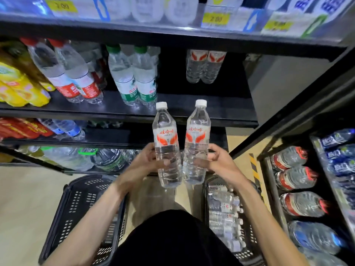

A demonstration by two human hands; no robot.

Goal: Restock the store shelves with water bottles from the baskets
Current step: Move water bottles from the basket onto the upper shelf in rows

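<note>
before the middle shelf (221,110), bottles mid-carry
left hand (151,160) curls round the left bottle (165,137), right hand (214,160) round the right bottle (197,135); next, likely stand both by the matching pair (205,68) at one o'clock.

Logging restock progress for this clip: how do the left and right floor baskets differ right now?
The left basket shows only bare perforated floor where visible; the right basket holds clear water bottles lying on their sides. The left basket's interior is mostly in view; the right basket's is partly hidden behind the person's arm. Both are black perforated plastic, standing on the floor.
</note>
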